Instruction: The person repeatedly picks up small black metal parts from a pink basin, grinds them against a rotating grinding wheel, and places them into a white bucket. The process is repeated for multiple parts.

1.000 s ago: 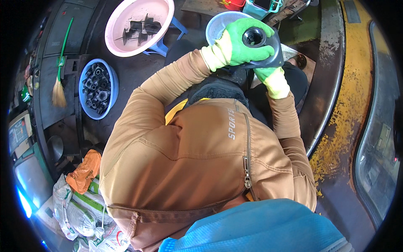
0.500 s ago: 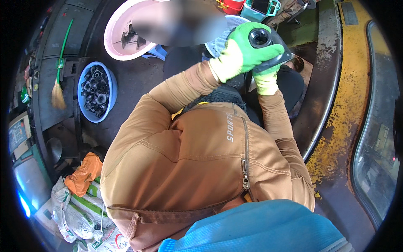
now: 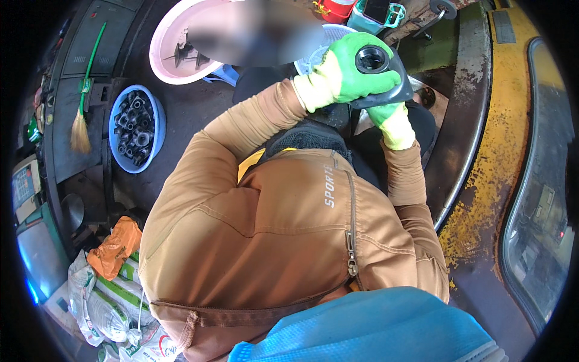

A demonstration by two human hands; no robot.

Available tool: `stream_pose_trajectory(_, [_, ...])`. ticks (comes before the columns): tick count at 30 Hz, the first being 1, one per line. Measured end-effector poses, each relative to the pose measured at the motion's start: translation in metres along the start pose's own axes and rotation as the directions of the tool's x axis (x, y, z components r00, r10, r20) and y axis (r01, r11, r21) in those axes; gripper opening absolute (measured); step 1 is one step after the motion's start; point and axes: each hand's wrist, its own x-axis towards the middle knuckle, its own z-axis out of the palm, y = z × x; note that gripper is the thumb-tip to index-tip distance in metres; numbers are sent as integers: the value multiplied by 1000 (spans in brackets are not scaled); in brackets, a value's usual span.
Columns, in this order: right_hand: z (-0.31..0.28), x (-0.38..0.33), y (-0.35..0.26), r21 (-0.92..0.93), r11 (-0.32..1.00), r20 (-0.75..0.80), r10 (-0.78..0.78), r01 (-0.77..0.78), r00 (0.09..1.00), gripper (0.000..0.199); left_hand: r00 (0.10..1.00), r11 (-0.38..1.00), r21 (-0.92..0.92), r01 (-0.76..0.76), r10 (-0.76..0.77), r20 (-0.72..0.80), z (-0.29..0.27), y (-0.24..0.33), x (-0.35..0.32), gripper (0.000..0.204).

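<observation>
Black collared part (image 3: 405, 88), not yet set down, is clasped in gloved L hand (image 3: 347, 75) over R hand (image 3: 392, 117), whose grip can't be told; black pcs (image 3: 136, 130) are heaped in blue basin (image 3: 160, 130), far L.

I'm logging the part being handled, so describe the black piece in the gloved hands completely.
The black piece looks smooth and slightly glossy, perhaps rubber or plastic. A round, thick-rimmed collar with a dark opening faces the camera, above a broader, flared base. It is held up off the floor, in front of the body. The left hand grips around the collar, its thumb across the near side; the right hand is at the base's near edge. Its underside is hidden.
</observation>
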Motion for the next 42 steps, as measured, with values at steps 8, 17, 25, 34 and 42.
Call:
stream_pose_trajectory(8, [3, -16, -10, 264, 949, 170, 132, -174, 977, 57, 898, 986, -156, 66, 10, 440, -31, -2, 9, 38])
stream_pose_trajectory(17, [17, -36, 19, 382, 908, 351, 28, -171, 936, 55, 649, 870, -409, 275, 146, 747, -37, -11, 14, 44])
stream_pose_trajectory(25, [13, -4, 13, 126, 987, 31, 100, -103, 995, 49, 832, 985, -77, 154, -88, 548, -49, -17, 30, 81])
stream_pose_trajectory(34, [33, -19, 27, 268, 962, -345, 46, 51, 938, 54, 972, 991, 26, -131, 134, -195, 17, -16, -13, 43])
stream_pose_trajectory(42, [6, -12, -10, -152, 979, 17, -137, 138, 990, 40, 980, 997, -75, -35, 49, 193, -11, 12, -3, 40])
